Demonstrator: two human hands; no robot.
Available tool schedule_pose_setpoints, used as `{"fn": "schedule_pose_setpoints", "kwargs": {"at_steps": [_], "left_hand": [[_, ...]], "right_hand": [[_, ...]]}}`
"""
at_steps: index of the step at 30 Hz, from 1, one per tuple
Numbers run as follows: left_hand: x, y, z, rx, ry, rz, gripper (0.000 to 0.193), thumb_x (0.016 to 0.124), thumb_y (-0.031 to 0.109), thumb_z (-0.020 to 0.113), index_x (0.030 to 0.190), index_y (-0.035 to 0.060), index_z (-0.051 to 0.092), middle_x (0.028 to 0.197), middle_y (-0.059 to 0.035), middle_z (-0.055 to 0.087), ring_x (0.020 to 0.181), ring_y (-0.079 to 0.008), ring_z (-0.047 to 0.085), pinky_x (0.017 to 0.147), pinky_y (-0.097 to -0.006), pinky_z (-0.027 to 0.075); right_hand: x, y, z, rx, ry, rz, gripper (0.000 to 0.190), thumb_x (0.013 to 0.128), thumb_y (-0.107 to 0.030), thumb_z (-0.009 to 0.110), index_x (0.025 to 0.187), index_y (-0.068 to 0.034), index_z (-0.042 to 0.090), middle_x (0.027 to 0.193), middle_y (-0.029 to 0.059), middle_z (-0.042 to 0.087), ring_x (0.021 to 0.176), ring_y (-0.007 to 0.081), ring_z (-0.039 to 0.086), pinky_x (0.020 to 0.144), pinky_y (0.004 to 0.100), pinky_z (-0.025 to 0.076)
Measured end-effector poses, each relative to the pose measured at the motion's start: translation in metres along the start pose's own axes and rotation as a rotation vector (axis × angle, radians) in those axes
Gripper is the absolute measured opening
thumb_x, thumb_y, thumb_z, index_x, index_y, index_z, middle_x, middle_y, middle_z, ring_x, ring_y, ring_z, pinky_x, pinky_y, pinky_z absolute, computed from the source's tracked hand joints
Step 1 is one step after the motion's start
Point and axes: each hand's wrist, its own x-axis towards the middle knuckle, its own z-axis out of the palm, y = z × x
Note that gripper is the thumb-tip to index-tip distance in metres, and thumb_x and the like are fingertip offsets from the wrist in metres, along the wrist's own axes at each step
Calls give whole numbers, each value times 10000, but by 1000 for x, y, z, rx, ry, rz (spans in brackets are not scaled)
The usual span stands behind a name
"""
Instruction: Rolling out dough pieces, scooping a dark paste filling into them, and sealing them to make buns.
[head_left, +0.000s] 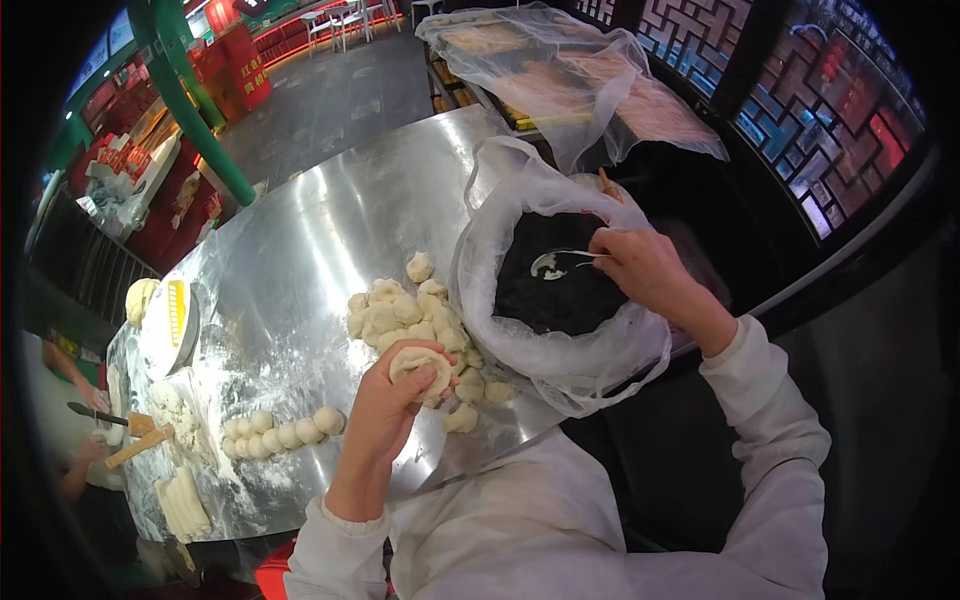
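Observation:
My left hand (390, 397) holds a cupped round dough wrapper (420, 370), the thumb pressed into its middle. In my right hand (637, 262) is a spoon (551, 262), its bowl over a dark filling (555, 300). That filling lies in a container lined with a clear plastic bag (480, 300), whose edges fold outward. Beside the bag, partly behind my left hand, is a heap of pale dough pieces (390, 307). Smooth dough balls (285, 435) stand in rows to the left of my left forearm.
The floured steel table (285, 247) carries a white oval tray (169, 330), dough rolls (182, 506) and a wooden-handled scraper (140, 425). A co-worker's hands (91, 420) are at the far left. Plastic-covered trays (540, 82) stand behind the bag.

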Motion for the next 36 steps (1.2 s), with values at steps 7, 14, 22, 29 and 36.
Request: {"fn": "schedule_pose_setpoints", "kwargs": {"at_steps": [7,14,22,29,36], "left_hand": [[65,30,59,81,-144,19,304,972,187,624,1171,-42,605,1008,-187,700,830,-212,693,725,-302,565],[128,3,62,407,-59,-21,285,977,292,604,1094,33,613,921,-83,671,727,-147,616,600,-268,482],[131,-15,115,847,8,403,425,922,348,706,1098,-8,555,994,-216,633,861,-363,633,783,-417,500],[143,-32,104,1275,-55,772,322,870,105,708,1130,17,540,1052,-226,614,975,-439,610,830,-454,506],[143,-7,99,519,-67,160,122,897,-3,554,973,34,642,901,-212,675,843,-406,656,750,-413,525]], "right_hand": [[9,-19,-12,-28,-350,-268,120,885,-175,667,930,-64,680,839,124,709,803,327,691,709,462,521],[0,16,-31,526,-416,189,212,933,-121,621,1049,14,736,835,79,700,802,141,634,776,313,505],[-11,3,-31,629,-108,220,209,910,-128,626,975,33,743,690,89,658,649,132,599,624,315,476],[-21,-7,-31,339,13,139,208,918,-140,596,925,17,733,763,193,691,749,338,692,696,453,519],[-27,-4,-18,155,-114,106,211,938,-208,593,966,-43,721,845,158,690,843,369,672,764,463,526]]}}
